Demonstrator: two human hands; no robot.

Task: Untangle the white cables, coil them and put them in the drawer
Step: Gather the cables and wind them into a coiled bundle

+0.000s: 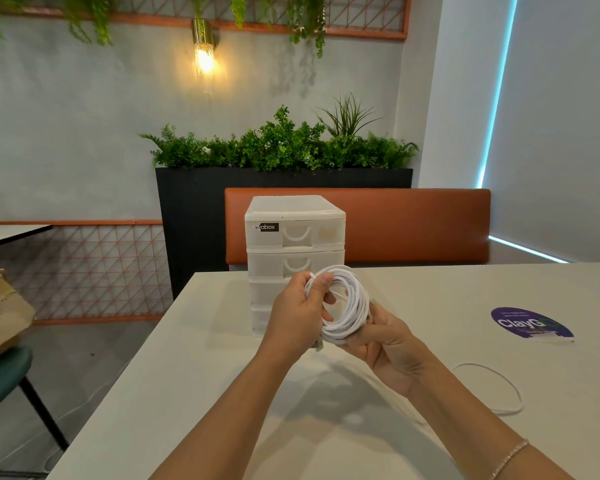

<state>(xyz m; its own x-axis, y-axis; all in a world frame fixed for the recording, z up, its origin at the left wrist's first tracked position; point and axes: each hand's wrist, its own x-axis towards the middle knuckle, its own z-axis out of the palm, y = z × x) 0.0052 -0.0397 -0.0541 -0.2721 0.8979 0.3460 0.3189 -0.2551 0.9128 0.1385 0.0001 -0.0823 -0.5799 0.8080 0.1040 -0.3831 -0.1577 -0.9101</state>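
Nearest the camera, two bare forearms reach forward over the pale table (pixel 201 375), the right wrist wearing a thin bracelet (pixel 510 459). A loose white cable (pixel 499 389) lies in an open loop on the table to the right of the right forearm, apart from both hands. Just beyond, both hands hold a coiled white cable (pixel 347 303) up above the table: the left hand (pixel 297 318) has its grip clamped on the coil's left side, thumb over the top of the loops and fingers curled through the middle, while the right hand (pixel 388 344) has its grip closed on the coil's lower right edge from beneath. Farther right a round purple sticker (pixel 530 323) sits flat on the table. Directly behind the coil stands a white plastic drawer unit (pixel 295 233), its visible drawers all closed. Beyond the table are an orange bench back (pixel 413 223), a dark planter (pixel 194 209) of green plants, and a lit wall lamp (pixel 204 57).
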